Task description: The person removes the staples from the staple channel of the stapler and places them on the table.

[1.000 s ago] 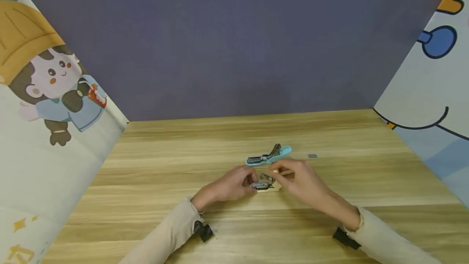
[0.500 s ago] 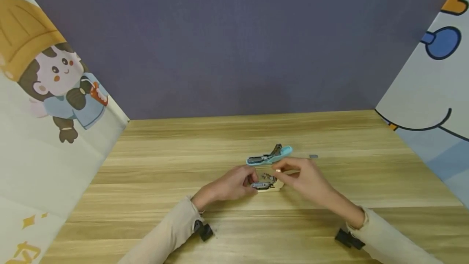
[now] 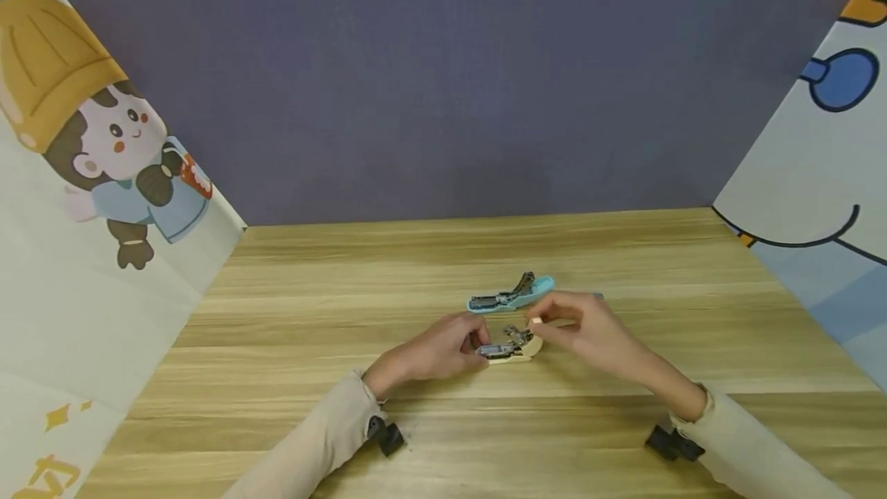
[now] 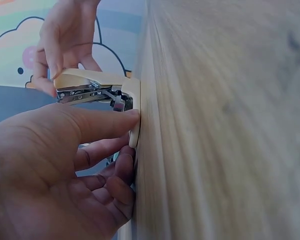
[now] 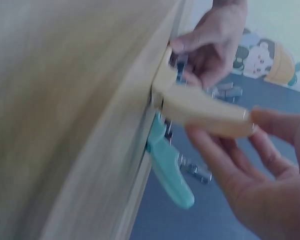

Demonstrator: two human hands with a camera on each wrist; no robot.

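A cream stapler (image 3: 531, 349), opened wide, lies on the wooden table with its metal inner parts showing. My left hand (image 3: 442, 346) grips its base end, thumb on the near side, as the left wrist view shows. My right hand (image 3: 589, 329) pinches the tip of the raised cream top arm (image 5: 205, 110) between thumb and fingers. Just behind stands a second stapler, turquoise (image 3: 539, 290), also folded open, its metal arm tilted up; no hand touches it. In the right wrist view the turquoise stapler (image 5: 171, 172) appears beside the cream one.
A small grey strip (image 3: 599, 296), probably staples, peeks out behind my right hand. The wooden table (image 3: 333, 276) ends at a dark blue back panel (image 3: 443, 98). Printed cartoon panels stand on the left and right.
My right hand has shifted slightly right, swinging the cream stapler's top arm farther from its base. The grey strip is now mostly covered by the hand. My left hand stays put.
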